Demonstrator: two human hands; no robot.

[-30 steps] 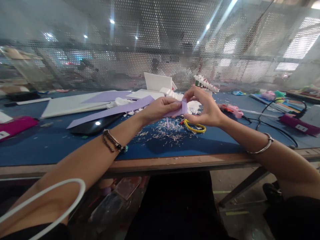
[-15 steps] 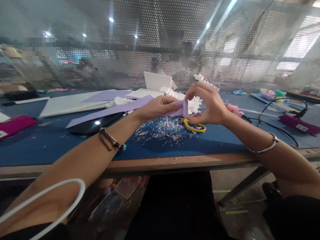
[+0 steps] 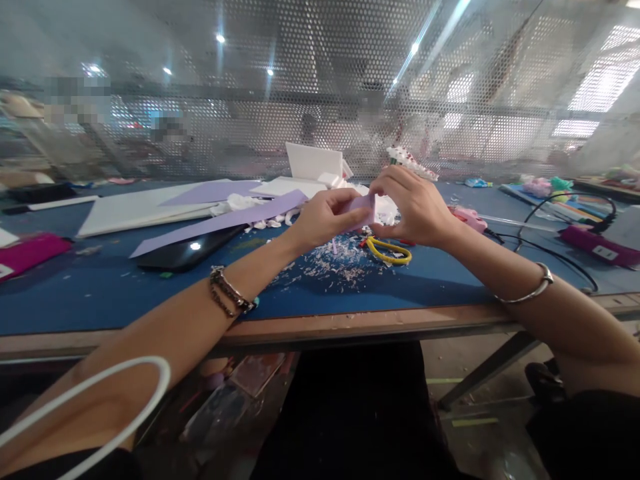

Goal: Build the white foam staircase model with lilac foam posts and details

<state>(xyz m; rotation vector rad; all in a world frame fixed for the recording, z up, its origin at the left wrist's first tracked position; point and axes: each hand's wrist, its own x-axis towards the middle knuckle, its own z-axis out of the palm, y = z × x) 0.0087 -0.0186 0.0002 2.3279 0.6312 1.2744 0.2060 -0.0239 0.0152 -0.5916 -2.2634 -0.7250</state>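
Between my two hands, above the blue tabletop, is a small piece of purple foam sheet or paper (image 3: pixel 364 207). My left hand (image 3: pixel 327 217) is closed on its left part, thumb on top. The fingertips and thumb of my right hand (image 3: pixel 415 203) pinch its right edge. Below the hands lie yellow-handled scissors (image 3: pixel 390 257), their blades mostly hidden. Tiny pale cut scraps (image 3: pixel 345 263) are scattered on the table. A long purple strip (image 3: pixel 225 223) rests to the left, partly over a black phone (image 3: pixel 195 250).
White sheets (image 3: pixel 150 207) and a standing white board (image 3: pixel 315 162) are at the back. Magenta pouches (image 3: pixel 35 253) (image 3: pixel 600 247) lie at both sides. A black cable (image 3: pixel 560 243) loops on the right. Perforated metal (image 3: pixel 320 87) closes off the far side.
My left hand has moved slightly right and covers more of the purple piece. My right fingers have come closer together on its edge.
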